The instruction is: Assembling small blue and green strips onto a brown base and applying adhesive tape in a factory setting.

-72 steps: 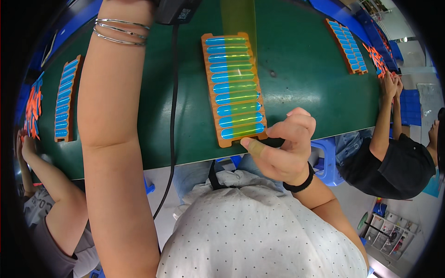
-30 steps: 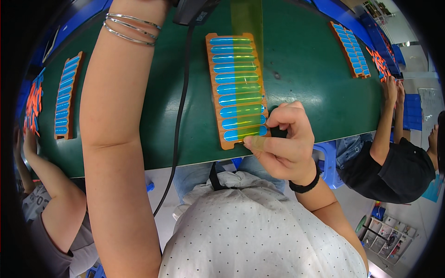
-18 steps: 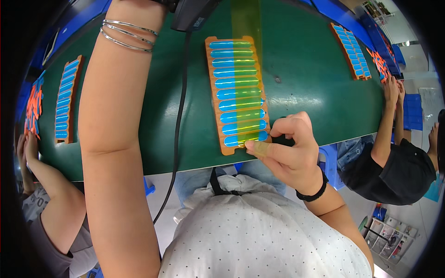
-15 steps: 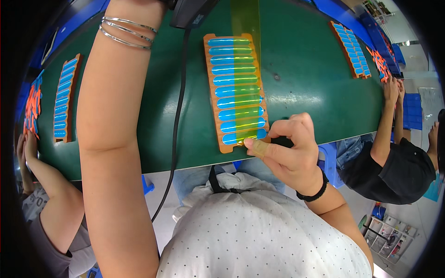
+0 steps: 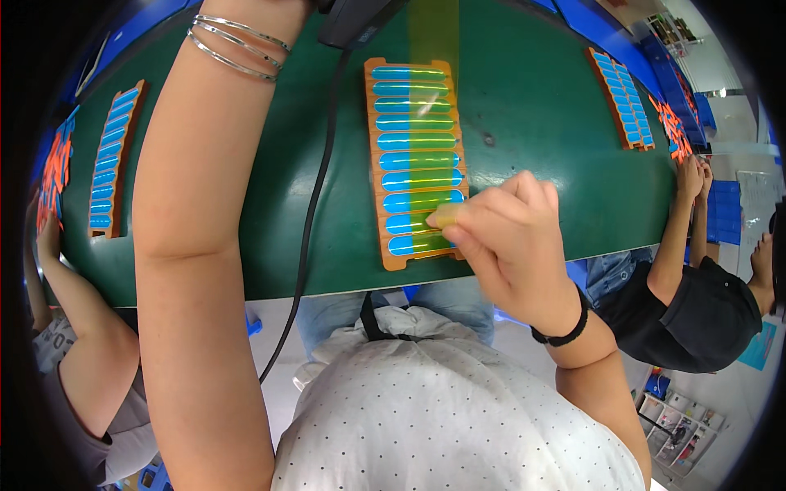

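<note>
Before me lies an orange-brown tray (image 5: 382,200) with a column of blue, rounded-end strips (image 5: 393,180). A wide, see-through yellow tape (image 5: 431,49) runs lengthwise over their middle and right parts and continues past the tray's far end. My right hand (image 5: 512,233) is closed, fingers curled, with a fingertip against the tape near the tray's near end. Nothing shows held in it. My left forearm, wearing thin silver bangles, reaches up past the top edge, so the left hand is out of sight. By that wrist is a black device (image 5: 356,23) with a cord.
The black cord (image 5: 315,192) crosses the green table (image 5: 557,176) left of the tray. Similar trays lie far left (image 5: 115,164) and far right (image 5: 622,102), near heaps of orange and blue pieces. People work at both sides, their hands beside those heaps.
My right hand has moved up a little, from the tray's near edge onto the taped strips. The left forearm and black device have shifted slightly right.
</note>
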`<control>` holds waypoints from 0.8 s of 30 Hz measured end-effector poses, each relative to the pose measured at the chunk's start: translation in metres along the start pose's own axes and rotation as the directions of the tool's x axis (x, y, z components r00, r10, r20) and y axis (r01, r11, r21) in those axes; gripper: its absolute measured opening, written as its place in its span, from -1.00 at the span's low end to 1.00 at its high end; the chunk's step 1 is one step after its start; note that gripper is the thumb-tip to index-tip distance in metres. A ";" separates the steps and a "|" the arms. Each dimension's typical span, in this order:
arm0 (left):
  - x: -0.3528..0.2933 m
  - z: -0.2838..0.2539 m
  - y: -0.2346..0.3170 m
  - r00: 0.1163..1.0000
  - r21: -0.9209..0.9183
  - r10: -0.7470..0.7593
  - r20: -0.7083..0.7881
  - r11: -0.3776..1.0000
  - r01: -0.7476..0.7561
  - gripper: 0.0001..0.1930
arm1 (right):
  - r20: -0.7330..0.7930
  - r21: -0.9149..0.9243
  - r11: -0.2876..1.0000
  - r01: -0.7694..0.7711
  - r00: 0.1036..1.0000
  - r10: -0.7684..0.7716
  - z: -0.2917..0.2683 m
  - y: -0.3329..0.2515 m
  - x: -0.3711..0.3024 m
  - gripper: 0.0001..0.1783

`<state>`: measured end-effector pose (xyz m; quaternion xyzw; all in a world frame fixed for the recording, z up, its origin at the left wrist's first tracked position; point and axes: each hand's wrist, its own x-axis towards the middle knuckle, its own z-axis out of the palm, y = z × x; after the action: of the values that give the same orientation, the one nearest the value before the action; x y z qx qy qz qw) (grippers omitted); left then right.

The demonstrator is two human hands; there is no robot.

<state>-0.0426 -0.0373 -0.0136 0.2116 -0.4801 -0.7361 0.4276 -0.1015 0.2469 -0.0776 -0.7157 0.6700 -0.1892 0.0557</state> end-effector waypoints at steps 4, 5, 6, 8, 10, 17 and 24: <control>-0.006 -0.014 0.003 0.982 0.000 0.045 0.184 0.999 -0.046 -0.94 | 0.020 0.065 0.998 0.001 1.000 -0.002 -0.002 0.006 0.012 -0.90; -0.015 -0.012 0.004 0.949 0.003 -0.016 0.314 1.000 0.016 -0.95 | 0.015 0.095 0.995 -0.012 1.000 0.011 -0.002 0.010 0.013 -0.89; 0.002 -0.010 -0.004 0.947 -0.003 -0.019 0.320 1.000 0.021 -0.95 | 0.009 0.124 0.992 -0.025 1.000 0.024 -0.002 0.013 0.013 -0.88; 0.027 -0.012 -0.001 0.997 0.066 0.055 0.046 0.996 -0.058 -0.93 | -0.009 0.170 0.985 0.007 1.000 -0.005 0.000 0.009 0.020 -0.87; 0.025 -0.013 -0.009 0.995 0.095 0.092 0.034 0.991 -0.094 -0.91 | -0.028 0.202 0.979 0.007 1.000 -0.001 0.001 0.013 0.024 -0.87; 0.022 -0.009 -0.009 0.996 0.172 0.034 -0.085 0.985 -0.019 -0.86 | 0.005 0.316 0.943 -0.107 0.994 0.111 0.001 0.017 0.042 -0.84; 0.032 -0.017 -0.018 0.997 0.127 -0.036 -0.069 0.991 0.045 -0.88 | 0.089 0.435 0.869 -0.237 0.971 0.220 -0.002 0.022 0.056 -0.76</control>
<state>-0.0554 -0.0694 -0.0336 0.2726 -0.5076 -0.7048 0.4139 -0.1213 0.1903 -0.0725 -0.6032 0.6882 -0.3155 0.2508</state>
